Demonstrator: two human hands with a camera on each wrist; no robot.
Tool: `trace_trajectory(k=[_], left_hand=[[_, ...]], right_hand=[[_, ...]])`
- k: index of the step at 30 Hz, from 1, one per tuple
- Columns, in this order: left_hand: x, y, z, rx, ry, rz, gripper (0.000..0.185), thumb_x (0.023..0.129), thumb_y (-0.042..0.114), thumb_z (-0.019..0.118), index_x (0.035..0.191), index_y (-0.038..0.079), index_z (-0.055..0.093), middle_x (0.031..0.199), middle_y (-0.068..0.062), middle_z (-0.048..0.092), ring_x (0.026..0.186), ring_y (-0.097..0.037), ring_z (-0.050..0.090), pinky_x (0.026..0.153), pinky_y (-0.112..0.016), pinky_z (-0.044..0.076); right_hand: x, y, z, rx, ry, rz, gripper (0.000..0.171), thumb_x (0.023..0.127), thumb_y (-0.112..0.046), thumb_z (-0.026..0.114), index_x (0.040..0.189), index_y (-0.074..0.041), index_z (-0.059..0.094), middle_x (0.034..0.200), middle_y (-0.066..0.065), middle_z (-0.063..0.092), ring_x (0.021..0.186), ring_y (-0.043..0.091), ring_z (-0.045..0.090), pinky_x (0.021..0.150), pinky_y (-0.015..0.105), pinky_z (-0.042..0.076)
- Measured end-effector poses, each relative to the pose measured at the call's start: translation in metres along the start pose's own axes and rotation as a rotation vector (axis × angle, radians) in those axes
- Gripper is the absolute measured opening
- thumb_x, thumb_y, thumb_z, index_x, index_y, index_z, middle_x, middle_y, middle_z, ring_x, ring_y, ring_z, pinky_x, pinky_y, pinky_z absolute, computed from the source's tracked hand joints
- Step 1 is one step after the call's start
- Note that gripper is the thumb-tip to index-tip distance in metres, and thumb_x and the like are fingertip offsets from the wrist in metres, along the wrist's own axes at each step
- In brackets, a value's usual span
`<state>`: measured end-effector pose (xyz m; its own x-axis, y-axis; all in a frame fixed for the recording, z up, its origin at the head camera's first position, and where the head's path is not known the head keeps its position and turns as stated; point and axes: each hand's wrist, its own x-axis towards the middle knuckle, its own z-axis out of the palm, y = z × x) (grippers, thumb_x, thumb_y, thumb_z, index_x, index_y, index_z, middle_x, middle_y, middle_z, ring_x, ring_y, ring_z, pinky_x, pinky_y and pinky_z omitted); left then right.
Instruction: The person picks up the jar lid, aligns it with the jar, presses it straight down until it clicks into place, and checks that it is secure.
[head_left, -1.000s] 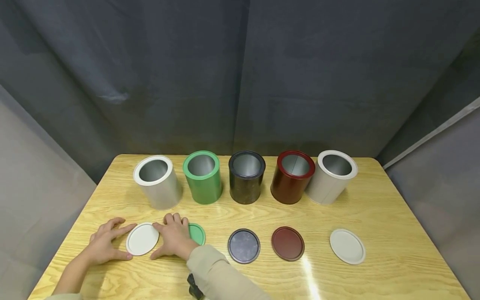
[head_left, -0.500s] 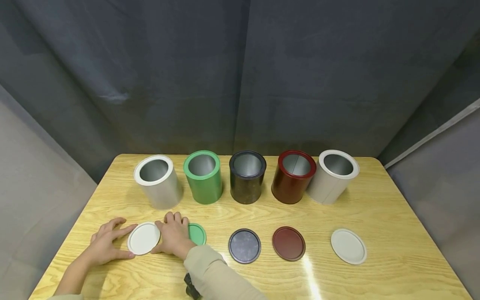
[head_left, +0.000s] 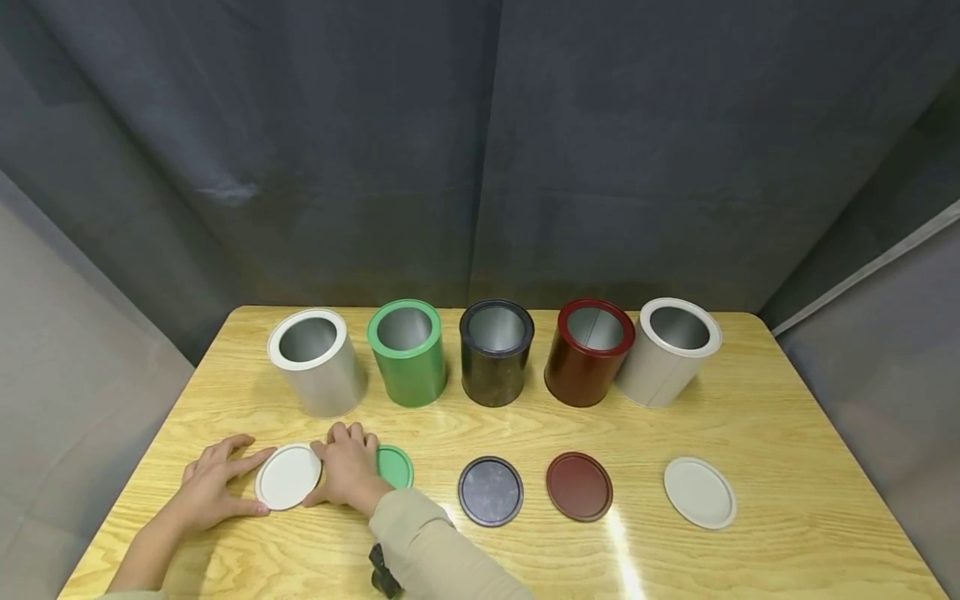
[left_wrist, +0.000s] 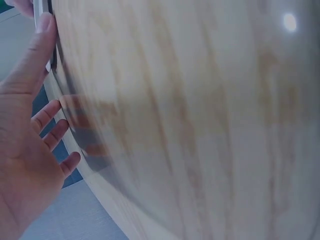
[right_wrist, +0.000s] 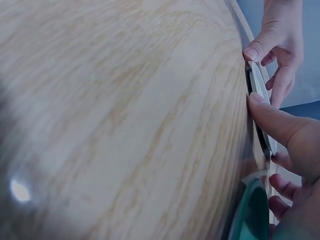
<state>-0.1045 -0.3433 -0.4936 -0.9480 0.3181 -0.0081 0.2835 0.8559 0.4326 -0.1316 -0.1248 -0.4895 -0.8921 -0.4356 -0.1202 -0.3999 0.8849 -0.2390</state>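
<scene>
A round white lid lies between both hands at the left of the wooden table. Around its left edge, the thumb and index finger of my left hand hold the rim; the other fingers fan out in the left wrist view. My right hand grips the opposite edge, thumb near and index finger far. In the right wrist view, both thumbs meet the rim of the same white lid. Part of a green lid is hidden behind the right hand.
Open cans stand along the back: white, green, black, dark red and another white. In front lie a black lid, a dark red lid and a second white lid. A dark curtain hangs behind.
The right hand's thumb and index finger have closed in on the white lid's right edge. The left hand keeps nearly the same place; cans and other lids stay put.
</scene>
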Motion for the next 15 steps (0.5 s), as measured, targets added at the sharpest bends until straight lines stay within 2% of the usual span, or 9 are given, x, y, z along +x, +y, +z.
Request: trace_trajectory(k=[15], left_hand=[[-0.003, 0.006, -0.004, -0.06, 0.027, 0.025, 0.079, 0.061, 0.047, 0.077, 0.127, 0.01, 0.054, 0.128, -0.021, 0.038, 0.114, -0.044, 0.028, 0.078, -0.06, 0.022]], right_hand=[[-0.002, 0.014, -0.009, 0.179, -0.006, -0.092, 0.081, 0.059, -0.06, 0.074, 0.131, -0.03, 0.05, 0.109, -0.014, 0.048, 0.091, 0.007, 0.035, 0.072, 0.027, 0.023]])
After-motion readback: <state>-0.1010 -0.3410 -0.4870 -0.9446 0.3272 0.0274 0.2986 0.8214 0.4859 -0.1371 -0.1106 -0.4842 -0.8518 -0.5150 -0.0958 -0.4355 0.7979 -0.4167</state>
